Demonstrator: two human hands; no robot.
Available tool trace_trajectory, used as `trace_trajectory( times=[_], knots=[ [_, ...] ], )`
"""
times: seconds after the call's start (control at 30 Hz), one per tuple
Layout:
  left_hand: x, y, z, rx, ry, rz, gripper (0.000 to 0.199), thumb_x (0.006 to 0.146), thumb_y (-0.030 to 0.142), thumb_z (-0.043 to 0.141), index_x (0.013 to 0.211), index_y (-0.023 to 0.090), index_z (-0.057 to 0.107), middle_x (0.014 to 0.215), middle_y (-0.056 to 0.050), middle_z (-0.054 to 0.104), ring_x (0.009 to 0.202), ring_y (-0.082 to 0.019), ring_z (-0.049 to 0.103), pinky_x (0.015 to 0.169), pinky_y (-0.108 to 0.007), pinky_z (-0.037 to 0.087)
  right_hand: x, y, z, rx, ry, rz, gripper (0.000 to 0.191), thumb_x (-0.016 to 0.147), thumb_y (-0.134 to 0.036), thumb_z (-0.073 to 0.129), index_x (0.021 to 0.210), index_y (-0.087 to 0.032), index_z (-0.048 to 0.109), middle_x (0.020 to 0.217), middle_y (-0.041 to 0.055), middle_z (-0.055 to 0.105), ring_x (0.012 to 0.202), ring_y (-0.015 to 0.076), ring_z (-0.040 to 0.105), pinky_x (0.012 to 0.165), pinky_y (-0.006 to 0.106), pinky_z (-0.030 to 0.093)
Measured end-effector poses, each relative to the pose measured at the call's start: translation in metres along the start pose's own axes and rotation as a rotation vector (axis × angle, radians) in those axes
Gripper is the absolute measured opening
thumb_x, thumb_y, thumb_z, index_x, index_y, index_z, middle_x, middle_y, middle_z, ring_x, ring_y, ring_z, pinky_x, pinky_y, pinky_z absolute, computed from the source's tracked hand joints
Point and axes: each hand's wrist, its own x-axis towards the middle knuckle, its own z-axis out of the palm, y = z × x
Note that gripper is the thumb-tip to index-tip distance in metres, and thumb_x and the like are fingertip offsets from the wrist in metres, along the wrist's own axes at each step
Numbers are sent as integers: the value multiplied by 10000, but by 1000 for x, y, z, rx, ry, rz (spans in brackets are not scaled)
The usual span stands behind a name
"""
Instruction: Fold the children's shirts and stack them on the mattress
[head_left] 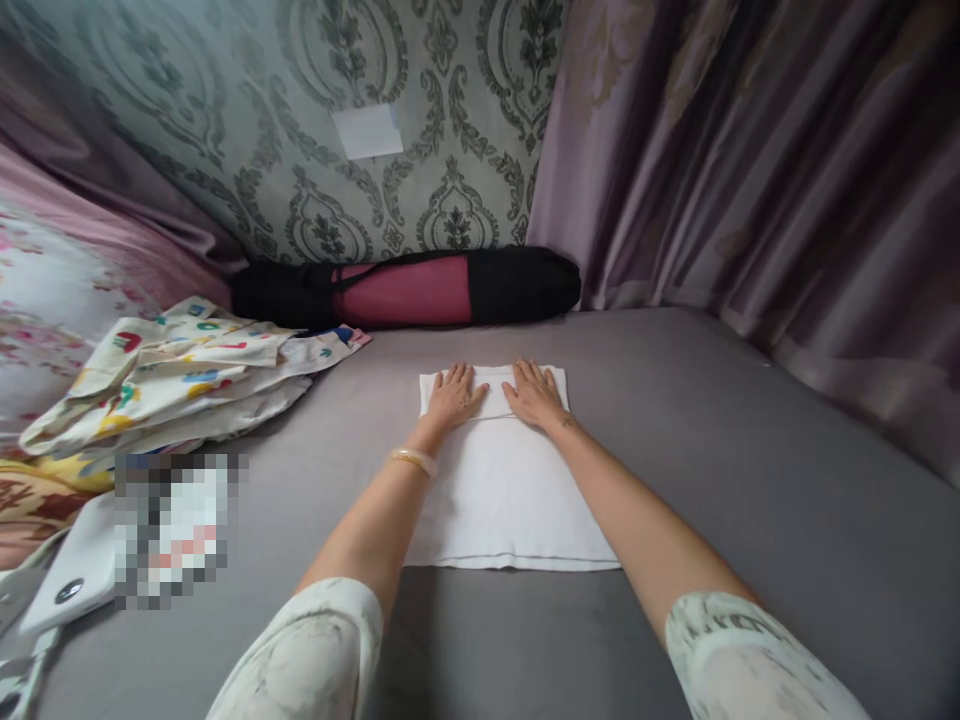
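White cloth (517, 490), folded, lying flat at the centre of the frame beneath two bare hands. The left hand (454, 395) and the right hand (534, 395) rest side by side, a little apart, on the folded strip along the cloth's upper edge. Both are palm down and flattened, fingers extended and slightly spread, thumbs pointing inward; neither grips anything. The arms reach up from the lower edge of the frame and converge toward the cloth. A pale bangle (413, 460) encircles the left forearm; a small dark mark (568, 421) shows at the right wrist. Pale patterned sleeves (311, 645) end near the elbows.

The cloth lies on a smooth grey surface (690, 450) filling the middle and right of the frame. At left is a pile of printed fabric (172, 375); at lower left, a white device (82, 550) adjoins a pixelated patch (184, 525) whose contents cannot be made out. Across the upper centre, a long black-and-red bag (405, 292) lies before a wall with damask wallpaper (442, 60), which bears a white rectangular plate (367, 132). A mauve curtain (660, 150) occupies the upper right; floral fabric (37, 290) borders the left edge.
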Motion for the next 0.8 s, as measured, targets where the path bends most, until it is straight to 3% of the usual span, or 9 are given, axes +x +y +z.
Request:
trace_trajectory(
  times=[0.13, 0.23, 0.37, 0.57, 0.7, 0.8],
  knots=[
    [-4, 1, -13, -30, -79, 11, 694, 971, 539, 199, 1514, 112, 262, 1605, -137, 204, 1491, -248, 140, 1191, -472, 132, 4, 2, -6, 32, -88, 6, 634, 991, -435, 225, 1517, -88, 291, 1614, 105, 180, 1482, 259, 125, 1190, 483, 77],
    [-16, -3, -21, -7, -66, 2, 673, 974, 529, 213, 1519, 136, 250, 1609, -138, 189, 1492, -250, 136, 1188, -479, 131, 2, 8, -15, 68, -139, -11, 619, 997, -436, 188, 1533, -135, 261, 1622, 97, 148, 1489, 246, 95, 1186, 501, 77],
    [-35, -15, -20, 65, 10, 10, 661, 976, 536, 216, 1499, 141, 301, 1592, -153, 240, 1487, -264, 159, 1187, -489, 117, -11, 16, -19, 18, -78, -1, 602, 996, -447, 219, 1540, -192, 251, 1625, 105, 138, 1486, 259, 106, 1180, 509, 87],
    [-37, -25, -9, 53, -29, -54, 720, 970, 570, 154, 1510, 115, 288, 1595, -162, 223, 1488, -260, 152, 1190, -465, 141, -17, 20, -9, -24, -48, 17, 593, 1003, -448, 210, 1531, -188, 284, 1601, 107, 235, 1474, 258, 165, 1183, 490, 84],
    [-37, -25, -16, 48, -70, -39, 710, 970, 570, 154, 1514, 133, 283, 1600, -155, 209, 1489, -265, 140, 1186, -483, 141, -18, 22, -14, 0, -72, 8, 600, 1006, -455, 195, 1538, -187, 259, 1609, 109, 206, 1477, 258, 152, 1182, 490, 98],
    [-51, -19, -22, 78, -36, 38, 694, 973, 561, 175, 1519, 144, 275, 1605, -141, 195, 1495, -263, 94, 1195, -486, 86, -29, 19, -20, 2, -60, -76, 600, 1005, -451, 204, 1545, -191, 240, 1622, 106, 149, 1488, 254, 101, 1184, 502, 71]
  ],
)
